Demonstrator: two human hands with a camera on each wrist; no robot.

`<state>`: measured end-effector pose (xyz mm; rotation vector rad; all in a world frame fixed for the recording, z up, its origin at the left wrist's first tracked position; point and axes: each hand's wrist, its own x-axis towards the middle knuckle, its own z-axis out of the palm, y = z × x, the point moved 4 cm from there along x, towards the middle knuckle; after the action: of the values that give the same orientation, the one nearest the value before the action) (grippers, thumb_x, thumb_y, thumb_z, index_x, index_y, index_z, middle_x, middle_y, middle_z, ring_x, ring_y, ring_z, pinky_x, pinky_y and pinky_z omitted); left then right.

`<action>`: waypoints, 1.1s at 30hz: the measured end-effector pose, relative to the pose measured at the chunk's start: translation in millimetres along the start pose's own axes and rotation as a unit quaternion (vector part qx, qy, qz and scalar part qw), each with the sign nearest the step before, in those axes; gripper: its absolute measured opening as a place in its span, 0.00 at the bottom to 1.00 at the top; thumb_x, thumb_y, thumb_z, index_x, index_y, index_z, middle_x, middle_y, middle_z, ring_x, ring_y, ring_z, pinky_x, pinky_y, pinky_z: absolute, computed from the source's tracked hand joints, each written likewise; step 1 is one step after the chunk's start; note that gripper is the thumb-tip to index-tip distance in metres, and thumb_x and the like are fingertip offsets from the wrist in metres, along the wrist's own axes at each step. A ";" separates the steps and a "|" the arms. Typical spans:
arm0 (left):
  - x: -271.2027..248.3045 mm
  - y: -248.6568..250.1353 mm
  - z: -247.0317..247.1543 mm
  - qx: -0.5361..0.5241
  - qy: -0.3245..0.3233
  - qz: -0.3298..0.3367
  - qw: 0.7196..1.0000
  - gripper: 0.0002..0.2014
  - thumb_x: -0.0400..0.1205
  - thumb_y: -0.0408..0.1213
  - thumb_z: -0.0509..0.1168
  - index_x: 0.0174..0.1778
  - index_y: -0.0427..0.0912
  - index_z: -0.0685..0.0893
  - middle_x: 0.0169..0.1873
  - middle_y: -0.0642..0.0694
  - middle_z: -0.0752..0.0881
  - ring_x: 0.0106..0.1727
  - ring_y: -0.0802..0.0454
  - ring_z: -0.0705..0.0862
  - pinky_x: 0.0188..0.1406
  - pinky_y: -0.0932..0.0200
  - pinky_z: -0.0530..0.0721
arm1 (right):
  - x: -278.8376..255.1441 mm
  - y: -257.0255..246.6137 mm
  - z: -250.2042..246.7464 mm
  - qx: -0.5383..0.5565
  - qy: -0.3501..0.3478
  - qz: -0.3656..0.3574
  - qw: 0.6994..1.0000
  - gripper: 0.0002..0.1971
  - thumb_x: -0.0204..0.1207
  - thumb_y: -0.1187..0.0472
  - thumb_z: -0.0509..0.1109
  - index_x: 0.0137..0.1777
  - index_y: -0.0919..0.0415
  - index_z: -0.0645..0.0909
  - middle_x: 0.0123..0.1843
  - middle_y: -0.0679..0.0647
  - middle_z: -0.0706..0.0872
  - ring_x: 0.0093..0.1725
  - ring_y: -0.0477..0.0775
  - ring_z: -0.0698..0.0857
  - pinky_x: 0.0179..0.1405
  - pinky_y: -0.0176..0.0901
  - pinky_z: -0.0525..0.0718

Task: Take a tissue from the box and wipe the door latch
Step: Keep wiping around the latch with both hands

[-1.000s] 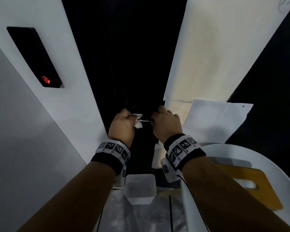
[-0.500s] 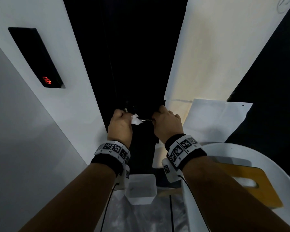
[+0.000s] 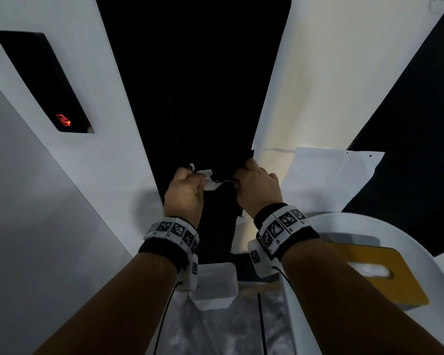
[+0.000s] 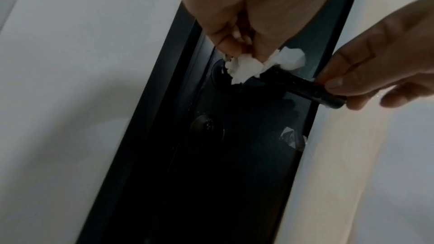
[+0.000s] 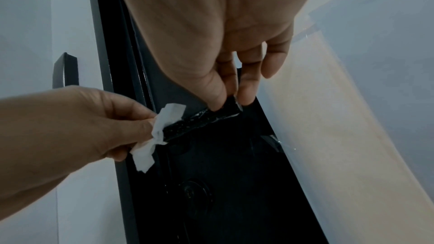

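The door latch (image 4: 298,85) is a short black lever on a black door frame (image 4: 211,155), also seen as the latch (image 5: 202,121) and, faintly, the latch (image 3: 224,180). My left hand (image 3: 183,193) pinches a crumpled white tissue (image 4: 249,66) against the lever's inner end; the tissue (image 5: 159,133) wraps that end, and the tissue (image 3: 209,179) peeks out by my thumb. My right hand (image 3: 258,189) pinches the lever's outer tip between thumb and fingertips (image 5: 244,94). A yellow tissue box (image 3: 377,272) lies at the lower right.
A black reader panel (image 3: 42,80) with a red light is on the white wall at left. A white container (image 3: 214,286) sits below my wrists. White paper sheets (image 3: 328,175) cover the door glass at right. A round lock cylinder (image 4: 206,127) sits below the latch.
My left hand has slid the tissue leftwards along the latch towards its inner end. The right hand has kept its hold on the tip.
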<state>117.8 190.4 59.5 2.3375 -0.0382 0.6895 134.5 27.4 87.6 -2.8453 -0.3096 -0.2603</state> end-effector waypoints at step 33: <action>-19.5 -10.9 49.5 -0.666 0.023 -0.446 0.598 0.10 0.83 0.21 0.58 0.48 0.38 0.82 0.39 0.41 0.88 0.42 0.47 0.88 0.36 0.54 0.91 | -1.9 -0.1 3.0 0.015 0.009 0.020 1.000 0.11 0.77 0.62 0.62 0.57 0.55 0.81 0.57 0.53 0.74 0.52 0.61 0.81 0.49 0.51 0.71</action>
<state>126.5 164.4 12.5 0.6332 0.4582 0.0329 133.1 27.9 84.4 -2.8140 -0.2496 -0.2706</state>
